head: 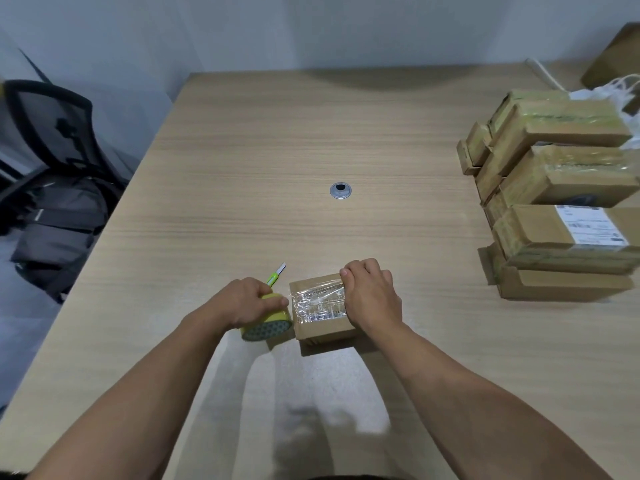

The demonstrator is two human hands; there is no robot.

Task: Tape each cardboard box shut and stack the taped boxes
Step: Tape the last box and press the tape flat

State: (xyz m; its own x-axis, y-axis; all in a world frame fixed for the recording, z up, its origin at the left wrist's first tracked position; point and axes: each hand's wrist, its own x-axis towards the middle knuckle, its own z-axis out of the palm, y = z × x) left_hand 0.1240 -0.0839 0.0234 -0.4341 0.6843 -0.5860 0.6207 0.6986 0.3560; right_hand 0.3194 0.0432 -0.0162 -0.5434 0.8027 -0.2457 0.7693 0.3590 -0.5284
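Observation:
A small cardboard box (320,325) lies near the table's front edge, with clear tape stretched across its top. My right hand (372,296) lies over the box's right side, fingers curled over its far edge. My left hand (247,303) grips a yellow-green tape roll (266,323) that sits against the box's left side. A green utility knife (276,273) lies on the table just behind my left hand, its blade pointing away.
A stack of taped cardboard boxes (561,188) fills the table's right side, one with a white label. A round cable grommet (341,191) sits mid-table. A black office chair (52,133) and a grey bag (59,223) stand left of the wooden table (277,133).

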